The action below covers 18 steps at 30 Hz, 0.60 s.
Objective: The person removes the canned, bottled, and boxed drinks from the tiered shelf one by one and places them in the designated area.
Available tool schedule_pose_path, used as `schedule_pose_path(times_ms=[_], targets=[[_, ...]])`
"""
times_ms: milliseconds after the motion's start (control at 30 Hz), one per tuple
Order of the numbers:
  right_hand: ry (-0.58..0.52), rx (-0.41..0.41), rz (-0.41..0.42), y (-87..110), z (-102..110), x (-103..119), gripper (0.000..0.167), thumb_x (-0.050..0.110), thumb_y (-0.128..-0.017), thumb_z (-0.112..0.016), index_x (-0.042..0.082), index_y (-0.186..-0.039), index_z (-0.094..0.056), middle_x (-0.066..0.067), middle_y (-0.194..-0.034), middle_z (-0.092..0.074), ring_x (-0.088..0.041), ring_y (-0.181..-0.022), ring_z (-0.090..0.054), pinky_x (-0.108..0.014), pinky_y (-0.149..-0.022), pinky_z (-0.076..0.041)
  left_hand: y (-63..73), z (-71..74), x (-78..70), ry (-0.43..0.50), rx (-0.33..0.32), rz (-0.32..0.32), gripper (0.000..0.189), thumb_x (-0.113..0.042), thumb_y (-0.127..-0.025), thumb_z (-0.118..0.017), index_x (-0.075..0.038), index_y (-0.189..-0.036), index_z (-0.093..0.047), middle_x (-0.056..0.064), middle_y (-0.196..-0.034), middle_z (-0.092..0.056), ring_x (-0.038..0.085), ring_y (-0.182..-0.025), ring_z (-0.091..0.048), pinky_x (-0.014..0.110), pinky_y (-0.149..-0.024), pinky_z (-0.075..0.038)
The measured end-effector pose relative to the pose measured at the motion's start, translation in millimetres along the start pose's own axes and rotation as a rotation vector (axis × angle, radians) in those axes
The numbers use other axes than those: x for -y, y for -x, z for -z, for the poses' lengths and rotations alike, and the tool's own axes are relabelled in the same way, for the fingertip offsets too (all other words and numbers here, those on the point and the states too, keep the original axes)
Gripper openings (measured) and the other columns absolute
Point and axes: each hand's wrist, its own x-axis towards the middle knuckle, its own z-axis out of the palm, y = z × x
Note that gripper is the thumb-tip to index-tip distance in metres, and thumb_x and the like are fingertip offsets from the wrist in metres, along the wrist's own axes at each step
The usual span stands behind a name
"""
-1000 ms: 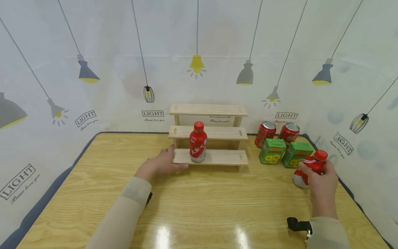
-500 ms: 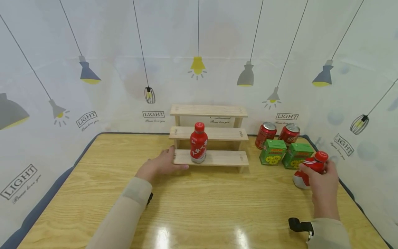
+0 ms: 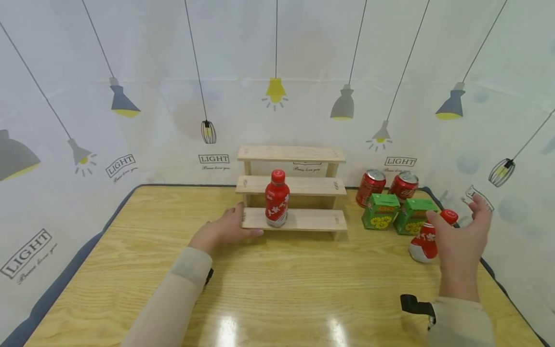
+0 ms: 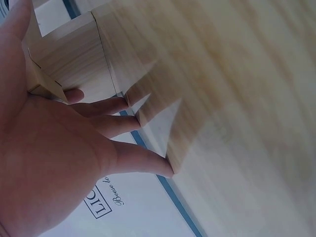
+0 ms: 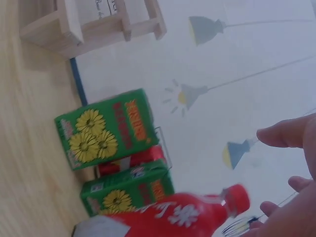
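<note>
At the left end of a three-tier wooden shelf [image 3: 310, 220], my left hand [image 3: 223, 226] grips the lowest tier. Its thumb lies along the front edge; the left wrist view has the index fingertip round the board's end and the other fingers [image 4: 143, 157] stretched to the table. A red bottle [image 3: 277, 202] with white print stands upright on that tier, left of its middle. My right hand [image 3: 461, 241], thumb and fingers spread apart, is beside a second red bottle [image 5: 182, 213] on the table at the right, partly hidden by the hand. A gap shows between fingers and bottle in the right wrist view.
Two green drink cartons [image 3: 380, 212] with yellow flowers stand left of and behind the second bottle. Behind them are two red cans [image 3: 371, 187] near the table's back edge. A lamp-patterned curtain [image 3: 165, 135] encloses the wooden table [image 3: 303, 289] at the back and sides.
My right hand has released the second bottle, spreading its fingers and shifting slightly right and up. That bottle stays in place. The left hand has not moved.
</note>
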Motion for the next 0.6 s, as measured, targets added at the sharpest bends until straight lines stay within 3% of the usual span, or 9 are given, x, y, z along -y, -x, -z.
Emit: schedule_pose_path(times_ms=[200, 367, 600], targets=[[-0.008, 0.012, 0.124, 19.8, -18, 20, 0.083, 0.026, -0.099, -0.073, 0.037, -0.167, -0.025, 0.007, -0.177, -0.023, -0.018, -0.165, -0.019, -0.049, -0.137, -0.021, 1.7, 1.6, -1.3, -0.009, 0.000, 0.007, 0.125, -0.081, -0.086, -0.068, -0.008, -0.171, -0.010, 0.027, -0.172, -0.030, 0.047, -0.161, -0.030, 0.088, -0.119, -0.016], [0.017, 0.095, 0.209, 36.9, -44, 30, 0.083, 0.025, -0.099, -0.073, 0.029, -0.168, -0.027, 0.002, -0.177, -0.024, -0.021, -0.165, -0.020, -0.053, -0.136, -0.019, 1.8, 0.9, -0.6, 0.007, -0.004, 0.003, 0.124, -0.079, -0.086, -0.070, -0.009, -0.170, -0.012, 0.026, -0.172, -0.031, 0.046, -0.161, -0.030, 0.088, -0.119, -0.015], [-0.040, 0.206, 0.303, 57.1, -88, 40, 0.082, 0.021, -0.096, -0.079, 0.017, -0.165, -0.035, -0.009, -0.171, -0.035, -0.030, -0.160, -0.030, -0.060, -0.133, -0.026, 1.1, 0.8, -1.1, 0.016, 0.004, -0.001, 0.126, -0.081, -0.085, -0.069, -0.010, -0.171, -0.011, 0.025, -0.172, -0.031, 0.046, -0.161, -0.030, 0.089, -0.119, -0.014]])
